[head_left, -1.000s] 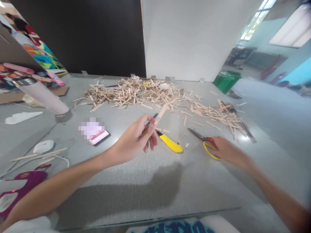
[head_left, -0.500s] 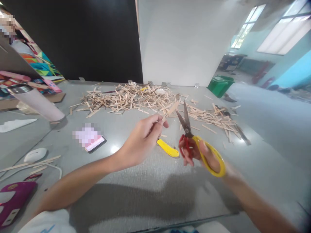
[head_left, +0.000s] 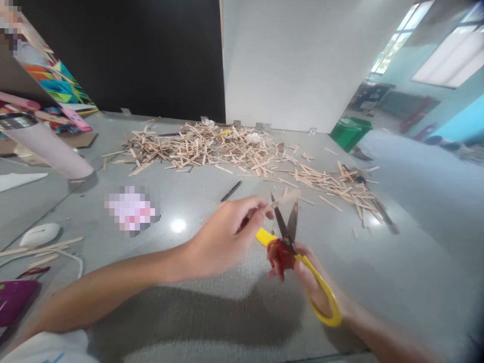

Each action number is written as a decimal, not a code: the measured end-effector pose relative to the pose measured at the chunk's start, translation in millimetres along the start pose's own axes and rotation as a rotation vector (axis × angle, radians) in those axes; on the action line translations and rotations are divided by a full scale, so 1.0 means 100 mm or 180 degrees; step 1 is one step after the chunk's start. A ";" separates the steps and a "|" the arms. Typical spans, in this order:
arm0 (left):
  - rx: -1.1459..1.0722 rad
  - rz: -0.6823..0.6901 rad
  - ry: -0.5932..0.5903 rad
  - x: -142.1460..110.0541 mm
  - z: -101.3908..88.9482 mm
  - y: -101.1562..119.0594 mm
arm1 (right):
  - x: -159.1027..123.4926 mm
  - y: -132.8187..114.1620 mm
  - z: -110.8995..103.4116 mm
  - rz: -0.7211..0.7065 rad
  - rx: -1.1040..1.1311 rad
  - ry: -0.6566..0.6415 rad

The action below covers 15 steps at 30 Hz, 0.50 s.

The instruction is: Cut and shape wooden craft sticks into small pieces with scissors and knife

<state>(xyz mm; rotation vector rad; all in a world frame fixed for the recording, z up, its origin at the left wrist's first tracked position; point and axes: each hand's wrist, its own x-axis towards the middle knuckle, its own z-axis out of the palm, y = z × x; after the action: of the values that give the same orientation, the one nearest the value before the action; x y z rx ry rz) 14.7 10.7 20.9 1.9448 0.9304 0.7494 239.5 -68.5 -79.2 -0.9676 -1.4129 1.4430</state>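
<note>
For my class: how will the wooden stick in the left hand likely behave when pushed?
The wooden stick is probably stiff, as it juts out straight from the left hand. It looks thin and narrow, so it is likely light, and might snap if bent.

Pale tumbler [head_left: 53,148], black panel [head_left: 128,55], green bin [head_left: 350,135] beyond

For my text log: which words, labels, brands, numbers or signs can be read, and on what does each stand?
None is readable.
Stick in the left hand: any marking too blurred.
Scissors: no legible lettering.
Phone: screen pixelated.
White sleeve: blue mark cut off, unreadable.
</note>
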 end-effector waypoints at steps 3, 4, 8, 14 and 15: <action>0.0160 -0.0030 -0.0284 -0.01 0.03 0.01 | -0.08 0.00 0.00 0.0016 -0.0175 -0.0152; 0.0174 -0.0025 -0.0342 -0.02 0.04 0.02 | -0.11 -0.01 0.00 0.0020 -0.0209 -0.0149; 0.0095 0.0025 -0.0725 -0.03 0.05 0.04 | -0.16 -0.11 0.02 0.0033 -0.0338 -0.0167; -0.0061 0.0099 -0.0918 -0.04 0.05 0.02 | -0.16 -0.27 0.07 -0.0034 -0.0663 -0.0169; -0.0078 0.0105 -0.0924 -0.04 0.05 0.01 | -0.16 -0.28 0.07 -0.0059 -0.0708 -0.0180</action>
<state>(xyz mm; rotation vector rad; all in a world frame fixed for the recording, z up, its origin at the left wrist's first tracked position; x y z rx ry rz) 16.9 4.6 18.9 1.9860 0.7105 0.4771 239.9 -86.7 -51.3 -1.0552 -1.6457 1.3284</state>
